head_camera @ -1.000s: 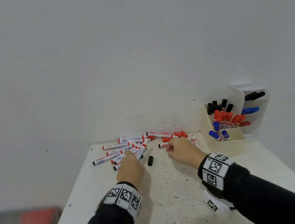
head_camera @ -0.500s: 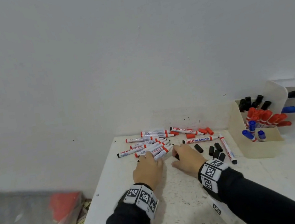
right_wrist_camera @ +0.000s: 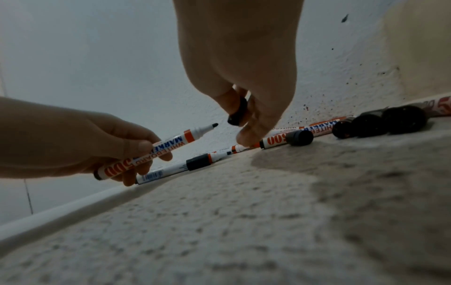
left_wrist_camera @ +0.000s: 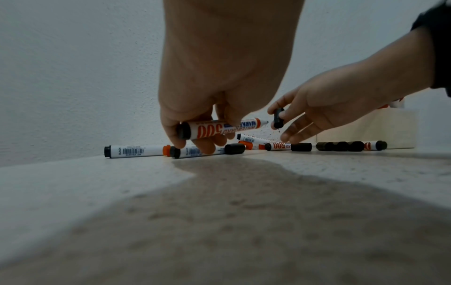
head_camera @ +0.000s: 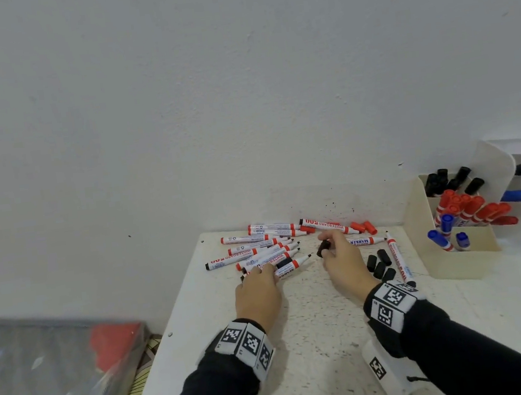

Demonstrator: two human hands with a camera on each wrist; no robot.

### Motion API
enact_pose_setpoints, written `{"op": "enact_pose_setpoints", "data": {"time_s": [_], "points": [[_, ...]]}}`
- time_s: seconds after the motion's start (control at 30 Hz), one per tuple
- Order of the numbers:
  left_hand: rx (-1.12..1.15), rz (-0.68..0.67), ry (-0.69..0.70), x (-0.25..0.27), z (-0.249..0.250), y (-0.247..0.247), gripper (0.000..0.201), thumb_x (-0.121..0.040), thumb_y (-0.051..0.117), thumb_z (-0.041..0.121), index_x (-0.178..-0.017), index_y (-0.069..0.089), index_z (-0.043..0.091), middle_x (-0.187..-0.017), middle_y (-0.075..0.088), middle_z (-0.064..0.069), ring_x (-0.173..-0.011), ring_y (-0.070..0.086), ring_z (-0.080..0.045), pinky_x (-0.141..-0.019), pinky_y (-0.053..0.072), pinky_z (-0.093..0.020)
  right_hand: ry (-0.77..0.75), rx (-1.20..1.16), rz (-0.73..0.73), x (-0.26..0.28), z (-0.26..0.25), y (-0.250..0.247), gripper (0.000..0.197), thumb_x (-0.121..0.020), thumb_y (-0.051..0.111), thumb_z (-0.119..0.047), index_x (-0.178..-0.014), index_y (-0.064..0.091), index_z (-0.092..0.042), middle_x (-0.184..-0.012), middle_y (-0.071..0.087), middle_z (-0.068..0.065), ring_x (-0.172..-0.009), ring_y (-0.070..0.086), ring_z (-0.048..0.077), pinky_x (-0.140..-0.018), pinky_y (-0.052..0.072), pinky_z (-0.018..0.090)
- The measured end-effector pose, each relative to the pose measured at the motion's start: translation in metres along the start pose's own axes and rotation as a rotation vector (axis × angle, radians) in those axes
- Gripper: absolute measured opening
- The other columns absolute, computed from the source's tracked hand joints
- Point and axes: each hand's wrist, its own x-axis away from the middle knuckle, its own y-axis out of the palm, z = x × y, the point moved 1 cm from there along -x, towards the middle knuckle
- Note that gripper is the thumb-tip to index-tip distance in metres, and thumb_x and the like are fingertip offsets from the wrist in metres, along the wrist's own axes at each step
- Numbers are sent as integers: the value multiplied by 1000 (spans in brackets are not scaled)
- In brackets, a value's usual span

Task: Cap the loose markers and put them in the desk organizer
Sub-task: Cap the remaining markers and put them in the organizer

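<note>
Several uncapped whiteboard markers (head_camera: pixel 258 246) lie in a pile at the back of the white table (head_camera: pixel 317 337). My left hand (head_camera: pixel 261 276) grips one black-tipped marker (left_wrist_camera: pixel 219 129) just above the table, its tip (right_wrist_camera: pixel 214 125) pointing right. My right hand (head_camera: pixel 332 252) pinches a black cap (head_camera: pixel 323 248) between thumb and finger, a short gap from that tip; the cap (right_wrist_camera: pixel 238 113) hangs above the table. The cream desk organizer (head_camera: pixel 455 267) stands at the right and holds black, red and blue capped markers.
Loose black caps (head_camera: pixel 380 265) and one more marker (head_camera: pixel 397 256) lie to the right of my right hand. Red caps (head_camera: pixel 363 227) sit near the wall. The table's left edge is close to my left wrist. A clear box (head_camera: pixel 61 366) sits lower left.
My left hand has lifted one marker out of the pile. My right hand has picked a black cap off the table and raised it toward the marker's tip.
</note>
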Motion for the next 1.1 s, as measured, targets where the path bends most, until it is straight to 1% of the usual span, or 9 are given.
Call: {"op": "enact_pose_setpoints", "data": {"time_s": [0.17, 0.3, 0.43, 0.53, 0.67, 0.77, 0.87, 0.97, 1.1], "points": [[-1, 1, 37, 0, 2, 2, 33, -101, 34, 21, -131, 46, 15, -121, 56, -4, -110, 54, -20, -98, 43, -34, 35, -87, -13, 1, 0, -2, 26, -94, 42, -1, -101, 47, -26, -106, 54, 0, -71, 54, 15, -65, 47, 29], [1, 18, 42, 0, 3, 0, 34, -100, 33, 20, -132, 45, 15, -122, 56, -4, -110, 54, -21, -97, 44, -33, 62, -163, -35, 2, 0, -3, 30, -93, 45, -4, -91, 47, -33, -105, 56, 2, -66, 49, 20, -65, 45, 35], [28, 26, 59, 0, 4, 0, 33, -101, 31, 20, -130, 47, 14, -119, 57, -4, -107, 54, -20, -95, 43, -31, 93, -158, -180, 4, 0, -1, 16, -95, 46, -8, -103, 49, -22, -102, 63, 8, -59, 48, 13, -48, 41, 18], [96, 25, 65, 1, 6, 0, 34, -101, 31, 26, -126, 50, 14, -115, 57, -1, -102, 54, -16, -91, 45, -31, 86, -113, -182, 4, -1, 0, 15, -97, 45, -20, -109, 50, -14, -87, 65, 6, -51, 43, 8, -46, 34, 18], [98, 17, 134, 2, 11, -1, 38, -92, 45, 49, -120, 48, 24, -113, 50, 9, -89, 51, -6, -71, 46, -21, 20, 62, -156, 6, -2, -1, 44, -97, 33, -47, -73, 47, -13, -61, 47, -1, -50, 39, 10, -54, 30, 24], [105, 32, 175, 2, 12, -4, 34, -91, 51, 42, -119, 51, 23, -114, 53, 8, -88, 47, -5, -74, 46, -21, -25, 119, -75, 7, -4, -2, 49, -96, 32, -49, -58, 34, -18, -55, 30, -3, -52, 30, 13, -54, 25, 28], [123, 50, 203, 1, 13, -6, 37, -93, 50, 40, -123, 57, 20, -112, 59, 5, -96, 52, -9, -78, 43, -20, -10, 105, -109, 5, -3, -2, 48, -97, 32, -47, -59, 34, -18, -55, 30, -3, -53, 30, 13, -56, 25, 29], [189, 4, 187, 0, 15, -5, 31, -94, 49, 38, -113, 64, 18, -92, 66, 2, -76, 55, -9, -69, 45, -21, -29, 36, -182, 5, -3, -2, 43, -99, 32, -42, -63, 35, -19, -57, 29, -4, -52, 28, 11, -55, 25, 27], [351, -91, 180, 2, 16, -4, 22, -95, 48, 35, -89, 60, 18, -65, 51, 7, -56, 43, -5, -54, 34, -17, -46, -48, -274, 5, -3, -3, 36, -99, 32, -41, -72, 39, -19, -60, 30, -5, -53, 27, 8, -54, 27, 23]]}}
